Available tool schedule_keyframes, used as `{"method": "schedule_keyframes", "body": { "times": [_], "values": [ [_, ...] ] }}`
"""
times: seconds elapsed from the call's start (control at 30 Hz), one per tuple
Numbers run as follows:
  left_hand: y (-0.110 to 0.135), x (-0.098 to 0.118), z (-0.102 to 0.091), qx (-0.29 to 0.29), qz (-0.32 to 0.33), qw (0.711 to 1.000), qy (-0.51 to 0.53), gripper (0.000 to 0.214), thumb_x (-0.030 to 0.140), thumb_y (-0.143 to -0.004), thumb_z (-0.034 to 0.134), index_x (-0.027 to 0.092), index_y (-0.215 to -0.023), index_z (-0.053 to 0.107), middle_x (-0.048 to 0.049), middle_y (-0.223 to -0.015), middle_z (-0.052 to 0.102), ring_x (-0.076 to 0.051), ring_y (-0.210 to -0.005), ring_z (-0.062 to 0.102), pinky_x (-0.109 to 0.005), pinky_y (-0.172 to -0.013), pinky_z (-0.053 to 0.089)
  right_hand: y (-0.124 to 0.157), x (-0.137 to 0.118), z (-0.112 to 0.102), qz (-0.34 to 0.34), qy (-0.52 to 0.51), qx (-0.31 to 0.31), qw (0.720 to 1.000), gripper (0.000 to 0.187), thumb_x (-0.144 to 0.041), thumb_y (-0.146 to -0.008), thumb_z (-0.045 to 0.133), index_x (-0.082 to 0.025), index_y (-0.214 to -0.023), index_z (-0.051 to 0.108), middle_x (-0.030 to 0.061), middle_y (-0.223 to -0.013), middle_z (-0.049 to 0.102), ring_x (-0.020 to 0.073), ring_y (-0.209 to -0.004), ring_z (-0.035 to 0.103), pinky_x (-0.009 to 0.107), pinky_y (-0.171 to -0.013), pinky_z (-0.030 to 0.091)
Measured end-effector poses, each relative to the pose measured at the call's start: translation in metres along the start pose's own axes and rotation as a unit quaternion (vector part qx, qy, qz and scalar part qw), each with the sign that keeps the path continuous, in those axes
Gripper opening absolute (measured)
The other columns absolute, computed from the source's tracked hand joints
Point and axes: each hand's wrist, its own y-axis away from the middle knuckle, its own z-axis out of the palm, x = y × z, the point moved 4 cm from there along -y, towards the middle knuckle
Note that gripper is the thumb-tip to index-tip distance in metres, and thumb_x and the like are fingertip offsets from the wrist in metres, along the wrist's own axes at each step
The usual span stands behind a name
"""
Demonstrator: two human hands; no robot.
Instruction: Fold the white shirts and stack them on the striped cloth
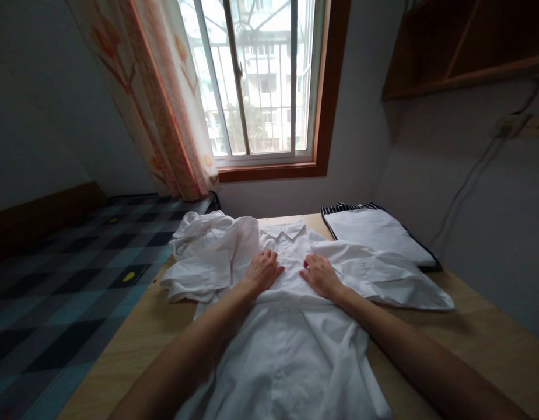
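A white collared button-up shirt (282, 338) lies front side up on the wooden table, its collar at the far end and its lower part coming towards me. One sleeve stretches out to the right. My left hand (264, 271) rests on the left of the shirt's chest, thumb apart from the fingers. Across the button line, my right hand (321, 275) lies on the other side of the chest with its fingers slightly bent. Both palms face down, and neither hand visibly grips the cloth. Crumpled white cloth (208, 251) is heaped beside my left hand.
The wooden table (466, 332) holds a folded white cloth (374, 230) with black-and-white striped edging at the back right. A bed with a checked cover (77, 291) adjoins on the left. Behind are a window (265, 87) and a flowered curtain (164, 116); a shelf (462, 81) hangs upper right.
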Motion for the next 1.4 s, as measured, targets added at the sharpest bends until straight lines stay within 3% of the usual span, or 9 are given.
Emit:
{"method": "schedule_keyframes", "body": {
  "times": [0.13,0.4,0.53,0.63,0.73,0.83,1.13,1.3,1.4],
  "values": [
    [0.000,-0.003,0.013,-0.013,-0.016,1.000,0.008,0.027,0.020,-0.098,0.034,0.013,-0.102,0.060,-0.0148,-0.098,0.066,-0.024,-0.086,0.065,-0.031,-0.074,0.044,0.003,0.001,0.003,-0.005,-0.015,0.023,1.000,0.011,-0.026,-0.092,0.054,-0.017,-0.093,0.061,0.0104,-0.108,0.061,0.0234,-0.104,0.055,0.039,-0.101,0.035],
    [0.017,0.009,0.021,-0.038,-0.060,0.997,0.014,0.028,0.027,-0.098,0.033,0.017,-0.104,0.057,-0.0133,-0.093,0.069,-0.025,-0.083,0.068,-0.034,-0.072,0.047,0.021,0.003,-0.010,-0.015,-0.039,0.014,0.999,0.011,-0.029,-0.090,0.055,-0.018,-0.092,0.058,0.0093,-0.099,0.062,0.0245,-0.099,0.056,0.041,-0.095,0.035],
    [0.021,0.012,0.020,-0.030,-0.073,0.997,0.016,0.024,0.026,-0.097,0.035,0.018,-0.102,0.057,-0.0111,-0.094,0.070,-0.024,-0.083,0.068,-0.032,-0.072,0.047,-0.021,-0.004,-0.015,0.008,-0.041,0.040,0.998,0.038,-0.036,-0.086,0.060,-0.016,-0.118,0.054,0.0133,-0.117,0.061,0.0284,-0.109,0.052,0.041,-0.093,0.037],
    [0.021,0.011,0.019,-0.028,-0.074,0.997,0.020,0.022,0.026,-0.096,0.038,0.019,-0.100,0.058,-0.0103,-0.095,0.070,-0.024,-0.085,0.068,-0.032,-0.072,0.047,-0.070,-0.011,-0.005,-0.015,-0.022,0.053,0.998,0.059,-0.032,-0.086,0.059,-0.018,-0.140,0.040,0.0147,-0.146,0.042,0.0303,-0.130,0.037,0.044,-0.102,0.032],
    [0.019,0.007,0.018,-0.023,-0.087,0.996,0.025,0.020,0.028,-0.095,0.040,0.020,-0.099,0.058,-0.0098,-0.098,0.070,-0.024,-0.086,0.068,-0.033,-0.072,0.046,-0.110,-0.006,0.013,0.017,-0.006,0.036,0.999,0.050,-0.021,-0.088,0.053,-0.020,-0.137,0.045,0.0121,-0.155,0.031,0.0297,-0.137,0.029,0.047,-0.107,0.025],
    [0.018,0.002,0.020,-0.016,-0.107,0.994,0.028,0.021,0.029,-0.096,0.040,0.020,-0.101,0.058,-0.0104,-0.100,0.070,-0.024,-0.089,0.067,-0.033,-0.075,0.046,-0.128,0.004,0.026,0.054,-0.010,0.029,0.998,0.030,-0.019,-0.094,0.043,-0.019,-0.117,0.061,0.0126,-0.143,0.047,0.0290,-0.130,0.037,0.046,-0.104,0.027],
    [0.000,0.001,0.020,0.040,-0.114,0.992,0.047,0.016,0.025,-0.091,0.049,0.019,-0.098,0.063,-0.0083,-0.098,0.070,-0.023,-0.084,0.067,-0.032,-0.073,0.046,-0.111,0.022,0.001,0.041,-0.115,0.071,0.990,0.021,-0.025,-0.091,0.049,-0.020,-0.095,0.069,0.0107,-0.112,0.059,0.0254,-0.104,0.050,0.037,-0.091,0.037],
    [-0.048,-0.004,0.008,0.157,-0.129,0.949,0.242,0.015,0.023,-0.081,0.067,0.017,-0.096,0.066,-0.0056,-0.092,0.070,-0.017,-0.080,0.064,-0.028,-0.075,0.046,-0.091,0.021,-0.007,-0.084,-0.187,0.110,0.972,0.015,-0.023,-0.089,0.053,-0.021,-0.085,0.067,0.0080,-0.103,0.058,0.0232,-0.100,0.050,0.037,-0.093,0.039],
    [-0.066,-0.007,0.016,0.176,-0.096,0.919,0.340,0.009,0.024,-0.078,0.070,0.016,-0.082,0.067,-0.0030,-0.079,0.068,-0.014,-0.070,0.061,-0.025,-0.069,0.046,-0.078,0.021,-0.001,-0.093,-0.231,0.159,0.955,0.014,-0.022,-0.090,0.053,-0.022,-0.084,0.066,0.0076,-0.103,0.057,0.0229,-0.100,0.049,0.039,-0.093,0.040]
  ]
}}
